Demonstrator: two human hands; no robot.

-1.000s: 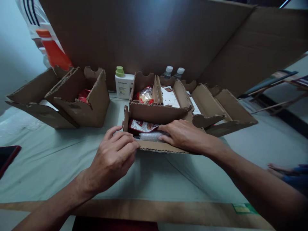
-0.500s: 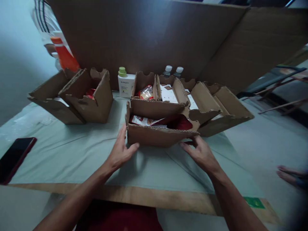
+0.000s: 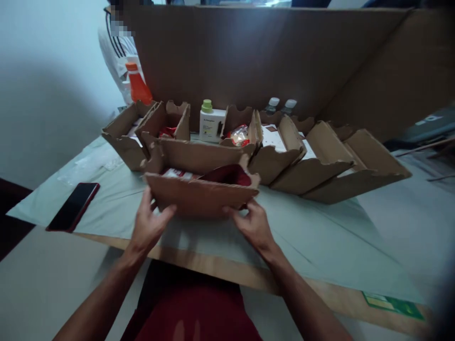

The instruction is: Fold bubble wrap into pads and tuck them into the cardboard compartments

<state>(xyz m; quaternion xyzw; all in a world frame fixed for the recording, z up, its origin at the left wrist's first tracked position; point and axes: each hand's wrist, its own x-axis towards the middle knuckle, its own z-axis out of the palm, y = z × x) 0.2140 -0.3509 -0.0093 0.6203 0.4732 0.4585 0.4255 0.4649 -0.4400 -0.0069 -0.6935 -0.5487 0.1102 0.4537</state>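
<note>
Over the surface [image 3: 302, 227], left hand [image 3: 149, 225] and right hand [image 3: 254, 225] clasped the near box [image 3: 202, 195] low, fingers [image 3: 166, 214] half-curled; uneven force could tip it.

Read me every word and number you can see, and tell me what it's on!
I can't read any for sure; the print is too small or blurred:
White bottle: tiny dark lines, too small.
Packet in the front box: blurred.
Red-and-clear bag: no readable words.
Green sticker, lower right: too blurred.
Dark thing at far right: pale marks, blurred.
</note>
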